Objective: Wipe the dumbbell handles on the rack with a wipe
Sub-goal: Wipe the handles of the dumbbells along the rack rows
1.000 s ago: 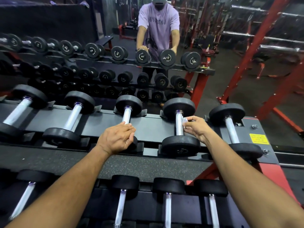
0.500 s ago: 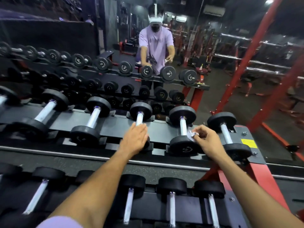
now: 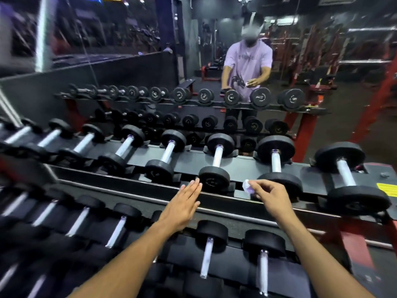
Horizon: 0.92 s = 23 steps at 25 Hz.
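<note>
Both hands have pulled back off the dumbbell handles: the left hand [image 3: 184, 204] hovers flat, fingers straight and holding nothing, near the rack [image 3: 242, 163] rail, while the right hand [image 3: 271, 197] pinches the crumpled wipe [image 3: 247, 186] just before the dumbbell [image 3: 276, 163] second from right.

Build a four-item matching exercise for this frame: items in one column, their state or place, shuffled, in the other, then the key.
Column A
1. left hand
2. right hand
3. wipe
4. yellow label

Column B
a. crumpled white wad at the fingertips
b. fingers straight, holding nothing
c. stuck on the rack at the far right end
d. pinching something small in front of the top row of dumbbells

Pairs: 1-b, 2-d, 3-a, 4-c
</note>
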### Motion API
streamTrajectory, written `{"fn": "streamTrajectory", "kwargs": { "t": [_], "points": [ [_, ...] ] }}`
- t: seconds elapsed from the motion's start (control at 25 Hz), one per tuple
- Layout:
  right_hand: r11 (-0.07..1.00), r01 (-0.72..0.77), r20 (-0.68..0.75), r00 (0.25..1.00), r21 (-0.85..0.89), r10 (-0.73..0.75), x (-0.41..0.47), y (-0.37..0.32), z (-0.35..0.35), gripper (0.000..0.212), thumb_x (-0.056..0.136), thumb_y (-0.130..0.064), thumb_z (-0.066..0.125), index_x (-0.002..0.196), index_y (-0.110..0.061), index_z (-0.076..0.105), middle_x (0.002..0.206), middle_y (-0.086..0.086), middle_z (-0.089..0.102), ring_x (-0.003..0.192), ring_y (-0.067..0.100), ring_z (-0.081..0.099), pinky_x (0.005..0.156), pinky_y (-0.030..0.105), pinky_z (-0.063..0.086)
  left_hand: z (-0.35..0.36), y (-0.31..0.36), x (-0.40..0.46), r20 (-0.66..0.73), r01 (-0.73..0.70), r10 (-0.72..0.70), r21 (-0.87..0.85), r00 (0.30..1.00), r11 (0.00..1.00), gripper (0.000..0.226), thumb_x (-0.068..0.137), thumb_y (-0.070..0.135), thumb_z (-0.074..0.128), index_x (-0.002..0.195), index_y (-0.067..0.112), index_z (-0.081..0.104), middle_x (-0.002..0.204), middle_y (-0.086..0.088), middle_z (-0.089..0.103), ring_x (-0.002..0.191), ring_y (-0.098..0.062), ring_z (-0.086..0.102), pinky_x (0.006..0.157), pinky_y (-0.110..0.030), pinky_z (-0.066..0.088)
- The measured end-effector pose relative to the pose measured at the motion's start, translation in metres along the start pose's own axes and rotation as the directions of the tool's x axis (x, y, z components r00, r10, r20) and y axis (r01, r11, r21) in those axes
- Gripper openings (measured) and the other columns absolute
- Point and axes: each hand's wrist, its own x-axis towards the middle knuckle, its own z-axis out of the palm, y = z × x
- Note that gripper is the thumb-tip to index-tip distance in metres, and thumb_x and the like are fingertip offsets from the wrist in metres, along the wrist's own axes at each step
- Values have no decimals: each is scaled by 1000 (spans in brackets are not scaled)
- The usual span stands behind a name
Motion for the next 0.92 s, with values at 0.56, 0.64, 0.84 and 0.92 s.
{"fn": "streamTrajectory", "kwargs": {
  "t": [0.56,0.64,0.84,0.92],
  "points": [
    [988,3,-132,991,-154,-24,-8,-9,121,24,81,-7,76,93,-26,71,89,-7,74,87,14,70,86,36,56,-20,-140,2,-134,-74,88,103,987,992,59,104,38,32,156,9,31,164,-7,25,153,-19,19,125,-36,4],
    [975,1,-174,984,-220,-40,-4,-19,133,24,81,-7,76,92,-28,70,89,-9,73,88,7,69,84,26,55,-27,-171,21,-159,-161,188,171,969,972,58,103,38,33,154,10,35,163,-9,28,152,-21,23,125,-38,5],
    [924,-8,-213,974,-382,-80,7,-31,128,24,83,-10,74,92,-32,70,88,-12,73,82,-2,67,76,12,51,-38,-221,85,-5,-580,600,251,800,775,48,106,30,32,139,7,57,146,-10,55,136,-24,50,124,-38,10],
    [894,3,-208,972,-448,-108,25,-33,117,20,84,-12,73,96,-28,72,92,-13,72,84,-2,67,79,15,52,-40,-230,108,29,-665,680,248,732,705,53,110,31,22,137,6,59,143,-11,57,133,-24,54,125,-36,8]
  ]
}}
